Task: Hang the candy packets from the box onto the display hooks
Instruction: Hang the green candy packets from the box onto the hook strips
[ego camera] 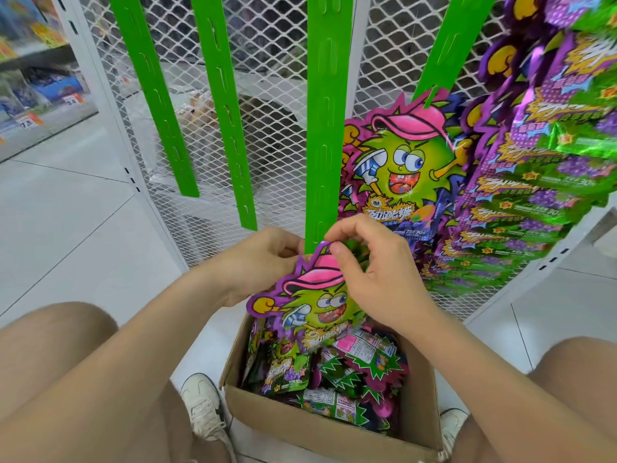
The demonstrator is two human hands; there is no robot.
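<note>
Left hand [267,259] and right hand [377,279] pinch the top edge of a candy packet [314,305], purple-rimmed, with a spiky green face under a pink cap. It is held above the open box [334,426], at the foot of a green strip [325,128].

Open left, crowded right
Open floor [66,212] lies at left; green strips [325,128] hang before the mesh panel [273,95] at centre, hung packets [534,182] crowd the right, a box [334,432] blocks bottom centre.

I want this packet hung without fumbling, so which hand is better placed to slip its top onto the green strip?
Right, likely. The right hand pinches the packet by its top edge, right at the green strip's lower end. The left hand sits behind the packet, fingertips hidden, better suited to steadying.
</note>
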